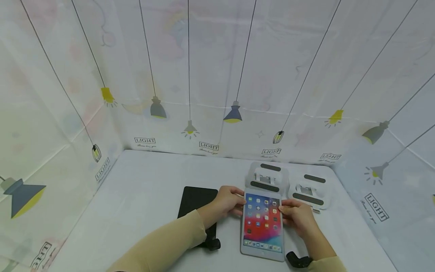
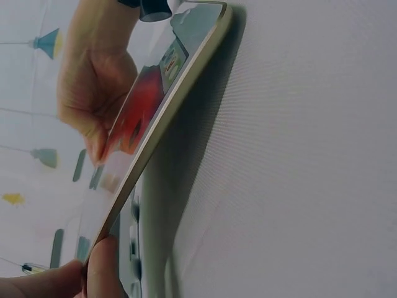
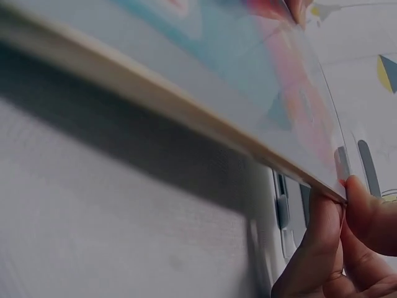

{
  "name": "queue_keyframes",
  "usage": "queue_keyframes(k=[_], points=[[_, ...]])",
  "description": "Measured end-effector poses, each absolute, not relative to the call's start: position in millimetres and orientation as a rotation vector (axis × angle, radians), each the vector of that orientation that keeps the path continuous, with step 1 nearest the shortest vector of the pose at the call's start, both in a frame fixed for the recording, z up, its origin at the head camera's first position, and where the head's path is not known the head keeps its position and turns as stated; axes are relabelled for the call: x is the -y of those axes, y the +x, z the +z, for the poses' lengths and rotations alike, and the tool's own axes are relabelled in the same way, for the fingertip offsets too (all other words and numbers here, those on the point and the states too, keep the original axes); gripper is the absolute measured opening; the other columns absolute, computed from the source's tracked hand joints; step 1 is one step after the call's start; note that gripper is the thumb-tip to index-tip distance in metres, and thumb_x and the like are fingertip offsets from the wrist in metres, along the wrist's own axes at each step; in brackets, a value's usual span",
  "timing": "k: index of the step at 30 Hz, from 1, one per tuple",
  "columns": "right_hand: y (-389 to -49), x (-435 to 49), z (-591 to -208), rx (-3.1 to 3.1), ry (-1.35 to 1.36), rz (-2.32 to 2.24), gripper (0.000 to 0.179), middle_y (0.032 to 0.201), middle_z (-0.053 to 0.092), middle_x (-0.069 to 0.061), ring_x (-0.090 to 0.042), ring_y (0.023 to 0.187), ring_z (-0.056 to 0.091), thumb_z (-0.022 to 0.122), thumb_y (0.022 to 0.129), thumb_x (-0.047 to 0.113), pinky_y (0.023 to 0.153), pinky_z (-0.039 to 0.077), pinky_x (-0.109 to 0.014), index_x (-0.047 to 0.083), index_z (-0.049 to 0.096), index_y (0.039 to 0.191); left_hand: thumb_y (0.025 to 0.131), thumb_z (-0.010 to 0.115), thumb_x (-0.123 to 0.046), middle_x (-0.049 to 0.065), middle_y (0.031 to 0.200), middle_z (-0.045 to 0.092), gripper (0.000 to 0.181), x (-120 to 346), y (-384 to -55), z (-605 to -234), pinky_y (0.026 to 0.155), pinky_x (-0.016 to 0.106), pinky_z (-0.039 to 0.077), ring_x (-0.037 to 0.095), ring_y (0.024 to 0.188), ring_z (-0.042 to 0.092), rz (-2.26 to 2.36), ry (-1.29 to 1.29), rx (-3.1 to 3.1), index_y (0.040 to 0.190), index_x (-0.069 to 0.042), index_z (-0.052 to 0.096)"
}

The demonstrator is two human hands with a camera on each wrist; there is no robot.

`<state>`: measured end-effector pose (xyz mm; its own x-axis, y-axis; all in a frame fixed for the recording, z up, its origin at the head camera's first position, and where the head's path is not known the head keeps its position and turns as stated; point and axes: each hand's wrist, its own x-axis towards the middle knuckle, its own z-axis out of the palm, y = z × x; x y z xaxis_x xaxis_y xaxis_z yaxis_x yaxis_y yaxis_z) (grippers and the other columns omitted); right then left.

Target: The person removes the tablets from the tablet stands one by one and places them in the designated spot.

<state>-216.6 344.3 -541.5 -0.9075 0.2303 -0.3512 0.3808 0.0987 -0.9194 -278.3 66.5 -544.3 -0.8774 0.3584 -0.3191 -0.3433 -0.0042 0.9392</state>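
Observation:
A white tablet (image 1: 262, 223) with its screen lit, showing rows of app icons, is held between the two hands. My left hand (image 1: 225, 202) pinches its left edge near the top, thumb on the front. The right hand (image 1: 299, 217) pinches the opposite edge at about the same height. In the left wrist view, the tablet (image 2: 149, 102) is tilted, its far end lifted off the table and its near end close to the surface. Just beyond its top edge lies a white stand (image 1: 266, 176) with dark grey pads.
A second white stand (image 1: 309, 190) with dark pads lies right of the first. A black flat tablet or case (image 1: 195, 200) lies partly under the left forearm. Behind the white table (image 1: 153, 170) hangs a cloth printed with lamps (image 1: 210, 75).

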Motion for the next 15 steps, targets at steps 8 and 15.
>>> queue_keyframes(k=[8, 15], points=[[-216.1, -337.3, -542.1, -2.287, 0.577, -1.87, 0.042, 0.095, 0.08, 0.002, -0.017, 0.074, 0.073, 0.077, 0.1, 0.018, 0.065, 0.065, -0.027, -0.004, 0.068, 0.134, 0.091, 0.079, 0.0, 0.011, 0.093, 0.081, 0.019, -59.0, -277.2, -547.7, 0.056, 0.032, 0.066, 0.016, 0.071, 0.075, 1.895, -0.003, -1.828, 0.109, -0.005, 0.075], [-218.9, -331.9, -543.4, -2.307, 0.576, -1.8, 0.044, 0.098, 0.08, -0.001, -0.018, 0.076, 0.073, 0.078, 0.1, 0.018, 0.067, 0.066, -0.029, -0.003, 0.067, 0.136, 0.09, 0.078, 0.004, 0.013, 0.089, 0.079, 0.018, -55.0, -277.0, -546.1, 0.053, 0.032, 0.065, 0.017, 0.067, 0.073, 1.862, -0.015, -1.873, 0.106, -0.003, 0.074]])
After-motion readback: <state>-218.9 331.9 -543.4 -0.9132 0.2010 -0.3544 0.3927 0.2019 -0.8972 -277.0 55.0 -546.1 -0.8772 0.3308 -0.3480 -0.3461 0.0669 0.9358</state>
